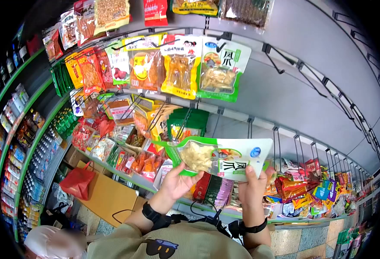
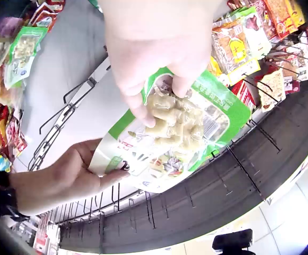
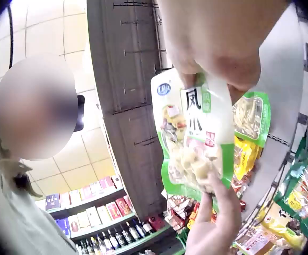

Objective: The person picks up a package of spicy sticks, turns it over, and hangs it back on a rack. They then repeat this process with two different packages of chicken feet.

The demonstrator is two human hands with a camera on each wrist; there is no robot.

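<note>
A green-and-white snack bag of chicken feet (image 1: 198,157) is stretched sideways between my two hands, a clear window showing the pale pieces inside. My left hand (image 1: 177,183) pinches its green end, thumb on the front. At the white end, my right hand (image 1: 252,185) grips the bag with the thumb over the printed face and the fingers behind. The left wrist view shows the left hand (image 2: 156,58) over the bag's window (image 2: 178,125). From the right wrist, the right hand (image 3: 217,53) holds the white top, and the left fingers (image 3: 217,194) touch the lower part.
A matching bag (image 1: 220,71) hangs on the upper rack, beside a yellow-and-white bag (image 1: 181,67). Bare hooks (image 1: 311,82) jut out at the right. Loose snack packs (image 1: 302,187) fill the lower shelf. A red bag (image 1: 77,181) lies on cardboard (image 1: 108,194). Another person (image 1: 52,244) is at lower left.
</note>
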